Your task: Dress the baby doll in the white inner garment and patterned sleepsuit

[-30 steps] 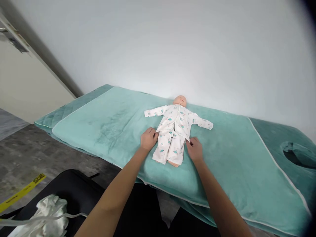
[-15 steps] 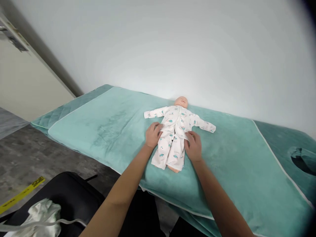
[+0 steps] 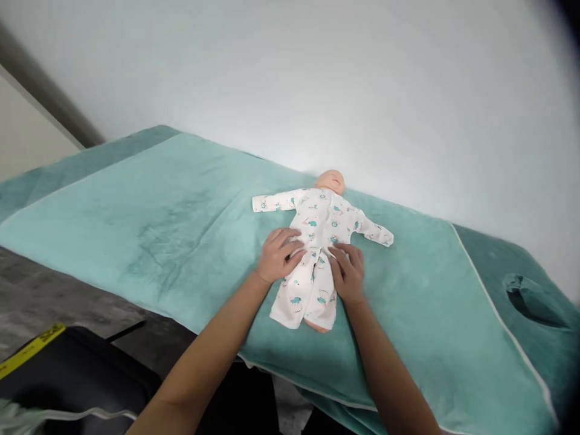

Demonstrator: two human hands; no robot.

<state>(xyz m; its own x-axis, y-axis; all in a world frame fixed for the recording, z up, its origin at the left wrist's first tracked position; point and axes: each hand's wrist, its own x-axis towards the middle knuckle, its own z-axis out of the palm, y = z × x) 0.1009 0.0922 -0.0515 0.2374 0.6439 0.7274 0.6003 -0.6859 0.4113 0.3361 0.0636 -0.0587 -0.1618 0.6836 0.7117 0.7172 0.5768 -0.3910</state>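
Note:
A baby doll (image 3: 332,179) lies face up, its arms in long sleeves spread out. It wears a white printed shirt (image 3: 321,214) and matching trousers (image 3: 296,300); part of a foot shows at one trouser cuff. My left hand (image 3: 278,255) is closed at one side of the doll's waist, thumb and fingers pinching the trousers' top. At the opposite side, my right hand (image 3: 350,272) has its fingers curled onto the cloth at the waist. The fingers partly hide which layer of cloth they grip.
The doll rests on a long bed with a green plush cover (image 3: 203,229), against a white wall (image 3: 290,78). A face hole (image 3: 534,302) is at the right end. A black seat (image 3: 90,374) with a yellow strip (image 3: 34,349) stands at lower left.
Both hands have moved inward over the doll's waist, and their fingers now close on the cloth there. The shirt's loose hem flaps no longer spread over the trousers. The camera has shifted.

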